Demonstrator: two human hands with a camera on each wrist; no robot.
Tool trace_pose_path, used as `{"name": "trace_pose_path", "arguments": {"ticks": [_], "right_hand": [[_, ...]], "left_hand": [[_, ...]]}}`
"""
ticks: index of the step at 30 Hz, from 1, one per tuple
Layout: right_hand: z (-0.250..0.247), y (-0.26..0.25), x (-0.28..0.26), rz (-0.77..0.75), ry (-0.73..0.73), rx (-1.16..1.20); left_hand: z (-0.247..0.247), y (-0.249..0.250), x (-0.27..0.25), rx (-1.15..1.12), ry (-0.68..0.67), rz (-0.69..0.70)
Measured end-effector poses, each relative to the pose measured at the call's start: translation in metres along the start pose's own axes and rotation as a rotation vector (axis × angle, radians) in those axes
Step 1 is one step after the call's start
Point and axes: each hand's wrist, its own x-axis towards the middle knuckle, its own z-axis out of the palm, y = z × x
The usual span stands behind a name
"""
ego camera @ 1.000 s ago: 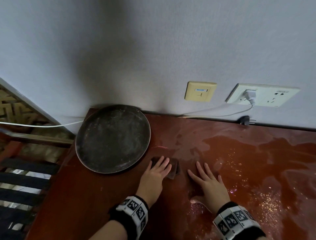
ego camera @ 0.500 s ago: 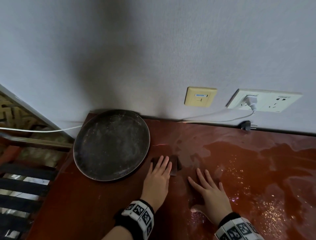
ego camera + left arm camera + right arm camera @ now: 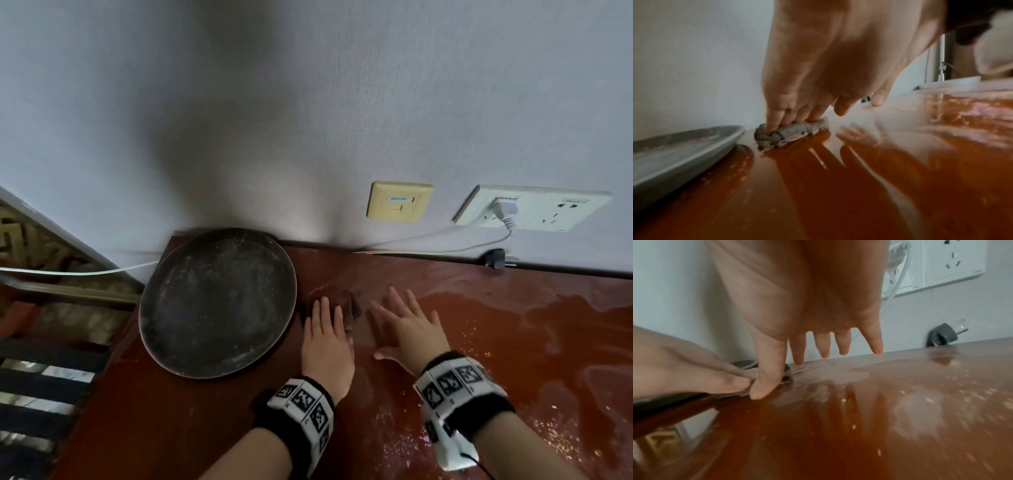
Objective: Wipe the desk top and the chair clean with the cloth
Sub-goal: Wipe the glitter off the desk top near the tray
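Note:
A small folded dark cloth lies on the glossy red-brown desk top, just right of a round dark tray. My left hand presses on the cloth with straight fingers, which cover most of it. My right hand is spread flat with straight fingers just right of the cloth, holding nothing. Its thumb sits close to the left hand. The desk shows wet streaks and pale specks on its right half.
The tray fills the desk's back left corner against the wall. A black plug lies at the back edge under the wall sockets, and a white cable runs along the wall. Dark slats sit left of the desk.
Both hands have slid away from me toward the wall. The left hand pushed the cloth up alongside the tray's right rim. The tray has not moved.

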Motion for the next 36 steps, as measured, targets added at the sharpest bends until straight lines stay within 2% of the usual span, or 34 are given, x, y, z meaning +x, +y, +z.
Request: {"name": "trace_pose_path", "arguments": {"ticks": [3, 6, 9, 15, 21, 26, 28, 31, 34, 36], "right_hand": [[0.003, 0.001, 0.017, 0.023, -0.050, 0.013], [0.009, 0.004, 0.017, 0.021, -0.061, 0.031], [0.009, 0.007, 0.019, 0.005, -0.056, 0.008], [0.008, 0.008, 0.022, -0.009, -0.058, -0.007], [0.008, 0.008, 0.022, -0.011, -0.057, -0.023], [0.008, 0.008, 0.022, -0.019, -0.060, -0.021], [0.007, 0.009, 0.022, -0.020, -0.064, -0.023], [0.008, 0.009, 0.022, -0.017, -0.055, -0.013], [0.008, 0.009, 0.022, -0.019, -0.055, -0.023], [0.009, 0.009, 0.022, -0.018, -0.052, -0.021]], "left_hand": [[-0.011, -0.010, 0.023, -0.004, -0.166, -0.022], [-0.021, -0.008, 0.051, 0.007, -0.171, -0.090], [-0.024, 0.003, 0.055, 0.042, -0.200, -0.155], [-0.012, 0.013, 0.018, 0.034, -0.253, -0.068], [-0.040, 0.016, 0.079, -0.102, -0.306, -0.173], [-0.053, 0.004, 0.117, -0.064, -0.308, -0.151], [-0.050, 0.001, 0.115, -0.046, -0.281, -0.120], [-0.035, 0.000, 0.084, -0.034, -0.220, -0.074], [-0.023, 0.000, 0.047, -0.006, -0.250, -0.049], [-0.023, -0.001, 0.046, -0.006, -0.267, -0.054]]}}
